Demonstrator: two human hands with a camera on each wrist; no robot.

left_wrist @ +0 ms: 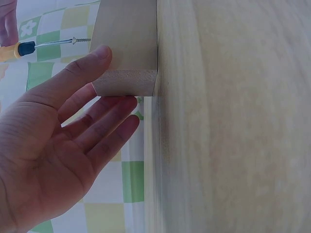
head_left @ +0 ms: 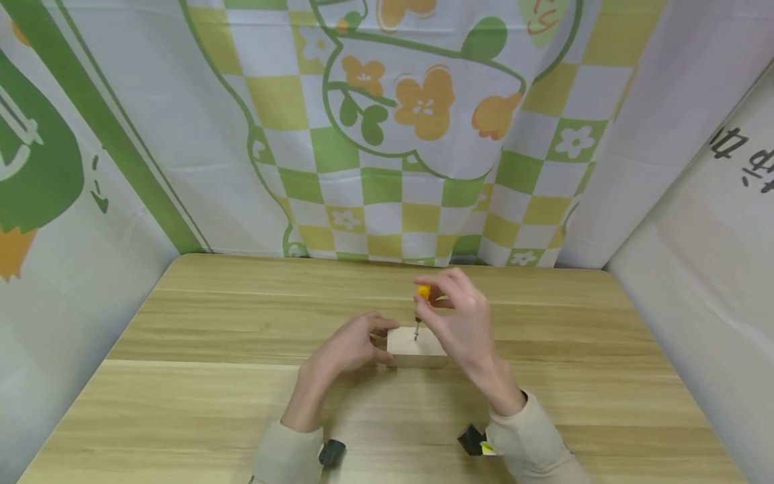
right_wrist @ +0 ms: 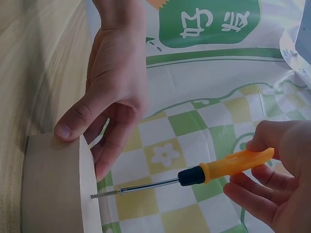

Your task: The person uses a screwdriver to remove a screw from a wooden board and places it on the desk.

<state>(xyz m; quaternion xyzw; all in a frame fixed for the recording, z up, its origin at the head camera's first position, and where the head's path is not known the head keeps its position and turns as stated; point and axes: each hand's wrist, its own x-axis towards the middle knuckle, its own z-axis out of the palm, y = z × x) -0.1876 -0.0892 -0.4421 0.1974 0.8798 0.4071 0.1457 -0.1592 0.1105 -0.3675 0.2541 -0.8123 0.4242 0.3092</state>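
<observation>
A pale wooden block (head_left: pixel 417 349) lies on the table, a screw (right_wrist: pixel 105 194) standing in its top face with most of its thread showing. The tip of a screwdriver (right_wrist: pixel 228 165) with an orange and black handle meets the screw's head. My right hand (head_left: pixel 462 319) pinches the handle's end between thumb and fingers, above the block. At the block's left end, my left hand (head_left: pixel 353 343) holds it, thumb on the near side and fingers round the end and far side. In the left wrist view, the left thumb (left_wrist: pixel 82 73) presses the block's side.
The wood-grain table (head_left: pixel 211 390) extends around the block. Behind it hangs a checkered, flowered curtain (head_left: pixel 338 222), with white printed sheets (head_left: pixel 713 302) at both sides. Black wrist devices (head_left: pixel 332 454) sit by both sleeves.
</observation>
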